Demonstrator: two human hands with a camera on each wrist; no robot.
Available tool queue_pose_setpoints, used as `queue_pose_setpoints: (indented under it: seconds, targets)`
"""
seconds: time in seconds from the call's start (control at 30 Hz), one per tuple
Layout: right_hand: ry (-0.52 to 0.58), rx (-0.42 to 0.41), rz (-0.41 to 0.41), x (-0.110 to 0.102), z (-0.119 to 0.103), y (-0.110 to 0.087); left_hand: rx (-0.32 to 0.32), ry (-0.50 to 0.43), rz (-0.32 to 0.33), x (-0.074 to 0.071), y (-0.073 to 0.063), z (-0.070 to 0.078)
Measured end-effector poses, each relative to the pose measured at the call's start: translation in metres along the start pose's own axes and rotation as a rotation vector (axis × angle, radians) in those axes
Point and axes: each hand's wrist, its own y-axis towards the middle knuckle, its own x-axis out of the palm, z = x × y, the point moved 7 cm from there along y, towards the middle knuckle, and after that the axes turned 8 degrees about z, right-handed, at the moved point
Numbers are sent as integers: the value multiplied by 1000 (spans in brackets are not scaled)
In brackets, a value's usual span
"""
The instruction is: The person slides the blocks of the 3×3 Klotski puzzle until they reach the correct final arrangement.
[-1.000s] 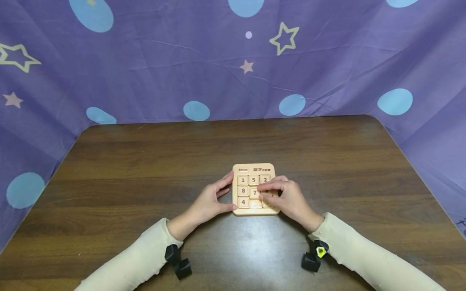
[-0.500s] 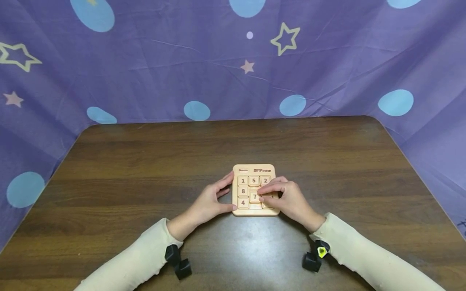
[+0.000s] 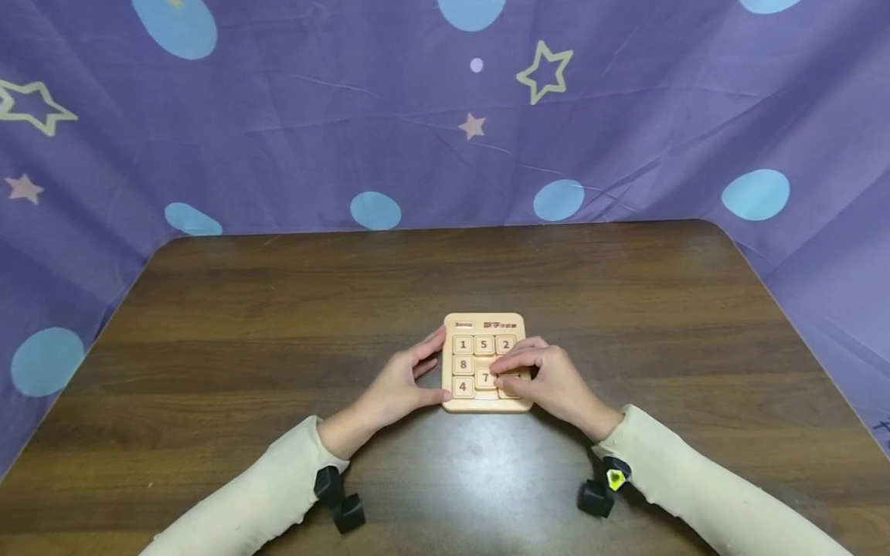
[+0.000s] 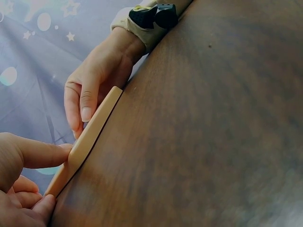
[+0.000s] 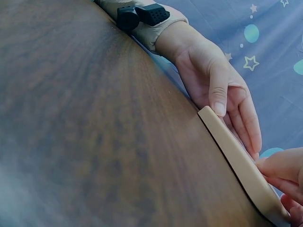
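On the table lies a light wooden number slide puzzle (image 3: 450, 318) with square numbered tiles. My left hand (image 3: 398, 378) grips its left side, the thumb at the near left corner and the fingertips higher up that edge. With index finger and thumb, my right hand (image 3: 552, 377) holds the 7 tile (image 3: 485, 378) at its right side, in the middle column. Above this tile is a bare gap. The 1, 5, 2, 8 and 4 tiles show, while the right hand covers most of the right column. In both wrist views only the frame's thin edge (image 4: 90, 137) shows; the number faces are hidden.
The brown wood-grain table (image 3: 278, 309) spreads around the puzzle. A purple curtain (image 3: 313, 139) with stars and blue dots hangs behind its far edge. Black cameras (image 3: 348, 513) are strapped at both cream sleeves (image 3: 250, 494).
The 7 tile has slid down the middle column, from the middle row towards the bottom, and the gap now shows above it. The left hand has stayed at the puzzle's left side.
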Motion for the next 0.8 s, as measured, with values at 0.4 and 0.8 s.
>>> queue_pose_setpoints:
  seconds: [0.4,0.8]
  targets:
    - [18,8,-22,0,-1,0,-3,-19,-5,0,1,1]
    - [13,23,-21,1,-2,0,-9,-21,-8,0,1,1]
